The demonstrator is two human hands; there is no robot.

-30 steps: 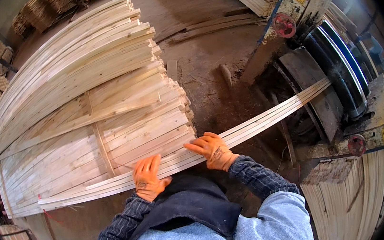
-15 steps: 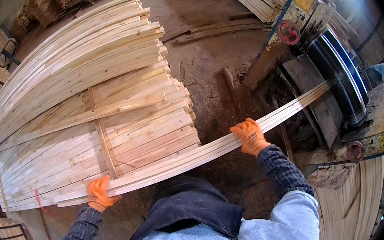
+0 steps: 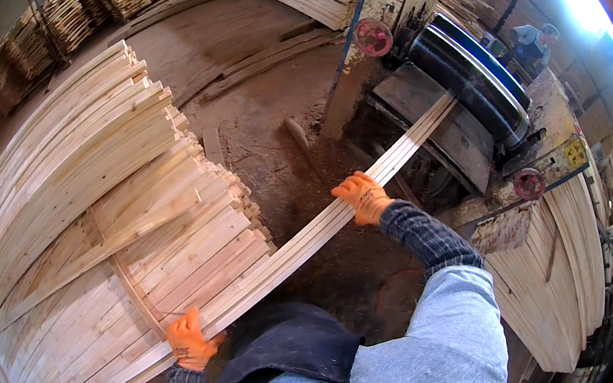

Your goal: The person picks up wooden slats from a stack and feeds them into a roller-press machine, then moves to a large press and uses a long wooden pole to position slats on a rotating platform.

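Note:
A bundle of long, pale wooden strips [image 3: 299, 247] runs slantwise from the lower left up to a machine, where its far end meets the dark roller [image 3: 467, 82] above a metal infeed plate [image 3: 428, 108]. My right hand [image 3: 364, 198], in an orange glove, is closed over the strips about midway along. Nearer my body, my left hand [image 3: 192, 340], gloved the same, grips the strips by their near edge; its thumb points right. The near end of the bundle lies along the edge of a big stack of planks [image 3: 184, 253].
Taller layers of planks [image 3: 76, 133] rise at the left. Red handwheels [image 3: 373, 38] sit on the machine frame. Another wood stack [image 3: 543, 259] stands to the right. Scrap lumber [image 3: 260, 71] lies on the dirty floor. A person [image 3: 531, 44] is beyond the machine.
My view has turned to the right, so the stack and machine sit further left. Both hands keep hold of the strips, and the person behind the machine shows more plainly.

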